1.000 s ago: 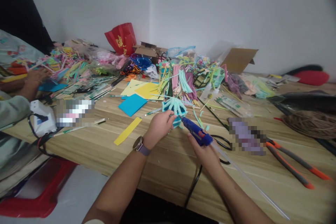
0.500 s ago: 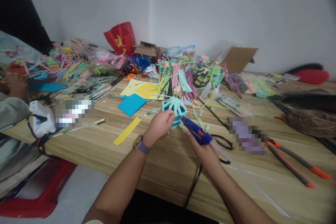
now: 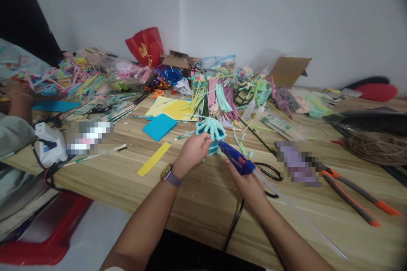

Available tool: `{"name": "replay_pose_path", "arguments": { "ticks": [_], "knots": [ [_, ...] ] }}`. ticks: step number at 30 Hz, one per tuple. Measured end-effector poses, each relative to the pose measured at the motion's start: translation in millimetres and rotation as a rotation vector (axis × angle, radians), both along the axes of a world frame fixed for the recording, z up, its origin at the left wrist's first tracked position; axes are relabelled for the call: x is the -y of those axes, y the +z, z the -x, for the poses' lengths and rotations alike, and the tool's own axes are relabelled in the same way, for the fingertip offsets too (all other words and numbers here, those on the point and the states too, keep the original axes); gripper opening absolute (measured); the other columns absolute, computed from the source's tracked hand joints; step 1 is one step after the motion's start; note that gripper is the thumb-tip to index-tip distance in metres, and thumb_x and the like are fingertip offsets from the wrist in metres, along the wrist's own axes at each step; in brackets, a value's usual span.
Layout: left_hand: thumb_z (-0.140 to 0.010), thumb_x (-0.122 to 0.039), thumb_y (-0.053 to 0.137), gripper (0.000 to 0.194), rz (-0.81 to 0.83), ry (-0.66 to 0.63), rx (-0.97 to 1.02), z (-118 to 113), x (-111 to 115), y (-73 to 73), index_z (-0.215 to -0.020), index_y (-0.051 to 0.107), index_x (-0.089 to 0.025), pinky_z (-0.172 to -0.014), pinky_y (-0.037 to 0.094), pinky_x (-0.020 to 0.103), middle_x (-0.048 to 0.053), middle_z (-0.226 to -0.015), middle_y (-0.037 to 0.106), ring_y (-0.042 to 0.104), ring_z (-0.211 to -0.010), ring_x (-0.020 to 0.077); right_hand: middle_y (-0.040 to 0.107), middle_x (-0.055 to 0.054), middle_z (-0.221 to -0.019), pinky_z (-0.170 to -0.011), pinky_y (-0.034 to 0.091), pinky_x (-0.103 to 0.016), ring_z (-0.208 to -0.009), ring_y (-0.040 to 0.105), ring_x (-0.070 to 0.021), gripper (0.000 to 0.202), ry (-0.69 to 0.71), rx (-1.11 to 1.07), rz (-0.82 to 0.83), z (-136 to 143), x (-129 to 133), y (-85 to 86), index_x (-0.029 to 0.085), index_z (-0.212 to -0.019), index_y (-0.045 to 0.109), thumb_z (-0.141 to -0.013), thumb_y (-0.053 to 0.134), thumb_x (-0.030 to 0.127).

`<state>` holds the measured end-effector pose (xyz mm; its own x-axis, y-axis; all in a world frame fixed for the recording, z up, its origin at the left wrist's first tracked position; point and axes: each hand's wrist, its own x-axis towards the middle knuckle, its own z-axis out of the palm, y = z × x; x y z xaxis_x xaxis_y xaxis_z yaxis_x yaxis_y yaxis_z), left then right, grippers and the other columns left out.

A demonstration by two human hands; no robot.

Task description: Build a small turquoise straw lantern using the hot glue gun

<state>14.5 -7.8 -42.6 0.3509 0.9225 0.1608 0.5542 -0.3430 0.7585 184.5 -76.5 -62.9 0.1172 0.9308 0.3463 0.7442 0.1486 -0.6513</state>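
Closed around the side of a mint-and-blue craft piece (image 3: 213, 127) is my left hand (image 3: 195, 150), a watch on its wrist. Pale fuzzy strips fan over the top of the piece, and blue shows beneath them. A blue glue gun (image 3: 235, 157) is gripped in my right hand (image 3: 249, 184), its nozzle at the craft piece beside my left fingers. Whether the tip touches it I cannot make out. From the gun's back a long clear glue stick (image 3: 305, 213) slants toward the lower right.
Blue card (image 3: 160, 127) and a yellow strip (image 3: 154, 159) lie left of my hands. Orange-handled pliers (image 3: 356, 192) and a coil of brown cord (image 3: 369, 148) are at right. Bundled pipe cleaners (image 3: 219, 95) stand behind. Another person's hand (image 3: 19, 93) is far left, near a white power strip (image 3: 51, 144).
The glue gun has shifted very slightly left at the craft piece. My left hand stays in place. At far left, the other person's hand has moved a little.
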Motion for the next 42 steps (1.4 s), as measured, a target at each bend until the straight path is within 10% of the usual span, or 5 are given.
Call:
{"name": "replay_pose_path", "arguments": {
  "ticks": [22, 33, 42],
  "knots": [
    [-0.093, -0.034, 0.038, 0.023, 0.012, -0.005, 0.004, 1, 2, 3.3, -0.083, 0.054, -0.020, -0.054, 0.038, 0.024, -0.005, -0.049, 0.057, 0.052, -0.044, 0.0126, 0.069, -0.008, -0.074, -0.074, 0.051, -0.037, -0.080, 0.065, -0.0272, 0.033, -0.070, -0.122, -0.012, -1, -1, -7.2, 0.022, -0.076, 0.068, -0.076, 0.052, 0.051],
    [-0.092, -0.034, 0.040, 0.021, 0.005, 0.002, 0.060, 1, -1, -3.8, -0.088, 0.054, -0.019, -0.055, 0.040, 0.023, -0.004, -0.055, 0.061, 0.053, -0.046, 0.0112, 0.064, -0.002, -0.069, -0.046, 0.039, -0.019, -0.053, 0.053, -0.0083, 0.039, 0.244, -0.804, 0.882, -39, 35, -9.5, 0.015, -0.079, 0.064, -0.061, 0.076, 0.047],
    [-0.091, -0.038, 0.041, 0.023, 0.011, 0.006, 0.096, 2, -2, -6.4, -0.089, 0.054, -0.019, -0.052, 0.039, 0.023, -0.004, -0.055, 0.062, 0.053, -0.044, 0.0116, 0.056, 0.003, -0.054, -0.046, 0.036, -0.023, -0.047, 0.050, -0.0112, 0.035, 0.338, -0.071, 0.941, -53, 26, 4.6, 0.017, -0.069, 0.062, -0.066, 0.069, 0.051]
  ]
}}
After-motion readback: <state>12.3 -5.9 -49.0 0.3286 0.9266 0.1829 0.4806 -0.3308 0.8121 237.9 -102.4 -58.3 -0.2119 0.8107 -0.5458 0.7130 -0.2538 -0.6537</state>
